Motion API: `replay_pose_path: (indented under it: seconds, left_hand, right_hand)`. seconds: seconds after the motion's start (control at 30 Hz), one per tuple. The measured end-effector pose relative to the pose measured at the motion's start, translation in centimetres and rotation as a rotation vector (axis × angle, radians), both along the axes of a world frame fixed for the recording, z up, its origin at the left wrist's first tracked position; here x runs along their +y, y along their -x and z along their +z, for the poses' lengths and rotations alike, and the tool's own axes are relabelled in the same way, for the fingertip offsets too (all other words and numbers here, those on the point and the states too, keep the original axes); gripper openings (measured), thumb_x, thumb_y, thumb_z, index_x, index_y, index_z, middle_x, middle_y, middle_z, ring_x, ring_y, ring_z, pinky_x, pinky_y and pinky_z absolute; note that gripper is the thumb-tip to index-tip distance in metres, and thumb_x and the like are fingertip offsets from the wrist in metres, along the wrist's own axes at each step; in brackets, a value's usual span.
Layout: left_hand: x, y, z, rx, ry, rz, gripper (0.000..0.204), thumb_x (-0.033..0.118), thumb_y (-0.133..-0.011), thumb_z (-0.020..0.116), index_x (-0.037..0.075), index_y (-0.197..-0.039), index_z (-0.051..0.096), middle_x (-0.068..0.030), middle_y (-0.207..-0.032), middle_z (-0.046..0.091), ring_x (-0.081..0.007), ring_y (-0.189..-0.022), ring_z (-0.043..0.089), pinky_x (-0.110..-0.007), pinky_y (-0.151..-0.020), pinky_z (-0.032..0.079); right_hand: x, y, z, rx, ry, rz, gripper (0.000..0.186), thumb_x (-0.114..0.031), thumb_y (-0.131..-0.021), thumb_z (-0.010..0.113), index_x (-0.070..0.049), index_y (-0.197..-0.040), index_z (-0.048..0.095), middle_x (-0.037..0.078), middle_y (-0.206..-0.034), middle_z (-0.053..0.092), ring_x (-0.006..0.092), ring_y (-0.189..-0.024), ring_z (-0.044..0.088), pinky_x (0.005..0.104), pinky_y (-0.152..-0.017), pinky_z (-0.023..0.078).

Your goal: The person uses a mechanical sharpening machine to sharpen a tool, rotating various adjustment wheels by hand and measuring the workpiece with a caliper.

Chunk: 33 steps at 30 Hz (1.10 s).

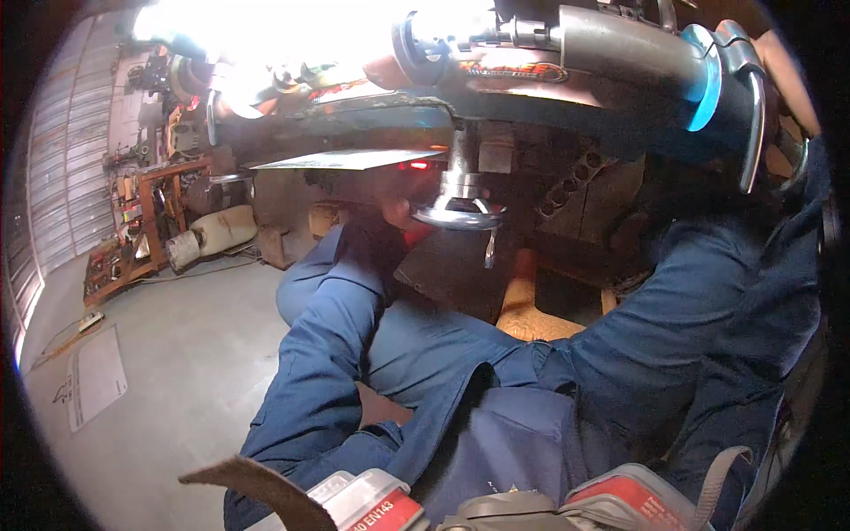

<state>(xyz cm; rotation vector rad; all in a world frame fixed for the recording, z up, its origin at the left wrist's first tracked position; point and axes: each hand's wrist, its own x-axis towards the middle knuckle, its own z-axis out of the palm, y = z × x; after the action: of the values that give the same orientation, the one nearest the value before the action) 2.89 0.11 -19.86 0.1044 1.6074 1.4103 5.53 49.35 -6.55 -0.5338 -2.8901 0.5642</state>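
Note:
In front of me stands a machine with a shiny metal cylinder [633, 44] along its top, and bright glare washes out its left part. Below its body hangs a metal handwheel [459, 217] on a short shaft, with a small crank handle [490, 250] pointing down. In the shadow just left of the wheel is my left hand [398, 214]; a red patch shows below it, and its fingers are too dark to make out. My right hand [786, 75] reaches up at the machine's right end, behind a curved metal lever [755, 133]. Its fingers are hidden.
A pale flat sheet [354, 159] sticks out under the machine. On the left, a wooden rack [146, 221] holds tools beside a beige cylinder [221, 232]. A printed sheet [97, 380] lies on the grey floor. Respirator filters [363, 503] and a strap [257, 487] fill the lower edge.

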Motion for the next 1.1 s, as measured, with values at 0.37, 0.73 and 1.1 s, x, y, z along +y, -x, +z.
replay_pose_path:
  seconds: [0.37, 0.73, 1.1]
  left_hand:
    - [0.0, 0.6, 0.5, 0.054, -0.015, -0.033, 0.085, 0.023, -0.063, 0.073, -0.002, -0.135, 0.036, -0.0140, -0.124, 0.053, -0.0230, -0.110, 0.052, -0.033, -0.094, 0.040]
    - [-0.9, 1.7, 1.4, 0.145, 0.008, -0.213, 0.084, 0.022, -0.062, 0.074, -0.002, -0.134, 0.037, -0.0137, -0.122, 0.054, -0.0231, -0.110, 0.052, -0.033, -0.095, 0.040]
    - [1.6, 0.6, 3.2, 0.243, 0.015, -0.154, 0.085, 0.023, -0.057, 0.076, -0.001, -0.131, 0.042, -0.0113, -0.121, 0.055, -0.0222, -0.110, 0.051, -0.033, -0.096, 0.039]
  right_hand:
    - [5.6, 0.7, -1.1, -0.002, 0.529, 0.072, 0.023, -0.018, -0.093, 0.045, 0.000, -0.086, 0.057, 0.003, -0.076, 0.055, 0.0127, -0.069, 0.050, 0.0296, -0.067, 0.042]
    - [3.6, 0.8, 0.5, -0.084, 0.208, 0.139, 0.023, -0.014, -0.090, 0.043, 0.002, -0.084, 0.057, 0.009, -0.075, 0.057, 0.0161, -0.071, 0.053, 0.0297, -0.068, 0.042]
    - [8.6, 1.6, -2.7, -0.026, 0.001, 0.185, 0.019, -0.017, -0.087, 0.046, -0.001, -0.085, 0.056, 0.007, -0.084, 0.053, 0.0169, -0.082, 0.050, 0.0297, -0.076, 0.040]
